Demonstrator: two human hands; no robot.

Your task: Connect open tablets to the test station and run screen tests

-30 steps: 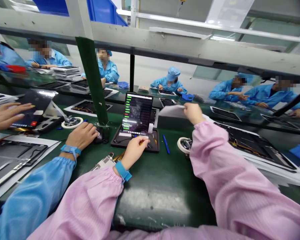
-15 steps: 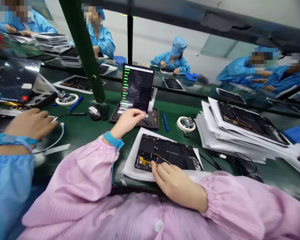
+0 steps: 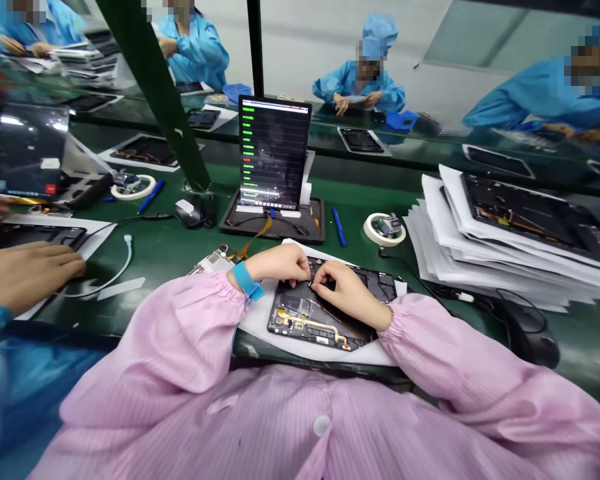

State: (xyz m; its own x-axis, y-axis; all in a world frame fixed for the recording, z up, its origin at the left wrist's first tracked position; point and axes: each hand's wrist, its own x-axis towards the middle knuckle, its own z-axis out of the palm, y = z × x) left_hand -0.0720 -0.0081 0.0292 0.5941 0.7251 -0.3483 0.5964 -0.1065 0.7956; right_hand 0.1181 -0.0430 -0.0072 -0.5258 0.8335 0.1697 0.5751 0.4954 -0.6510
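An opened tablet body (image 3: 310,319) with black insides and orange flex cables lies on a white sheet (image 3: 260,320) at the near edge of the green bench. My left hand (image 3: 283,263) and my right hand (image 3: 343,290) meet over its far edge, fingers curled and pinched together on a small part that I cannot make out. Behind them a tablet (image 3: 273,153) stands upright in a black cradle (image 3: 273,225), its screen showing green lines of text. Both my arms are in pink sleeves, and a blue strap circles my left wrist.
A stack of tablet bodies on white sheets (image 3: 505,227) fills the right. A blue pen (image 3: 339,227), a tape roll (image 3: 385,228) and two mice (image 3: 193,211) (image 3: 527,330) lie around. A co-worker's hand (image 3: 27,273) in a blue sleeve rests at left. Other people in blue work beyond.
My left hand came back from the upright tablet to the opened body. My right hand slid from the near edge up to the far edge. The view dropped lower.
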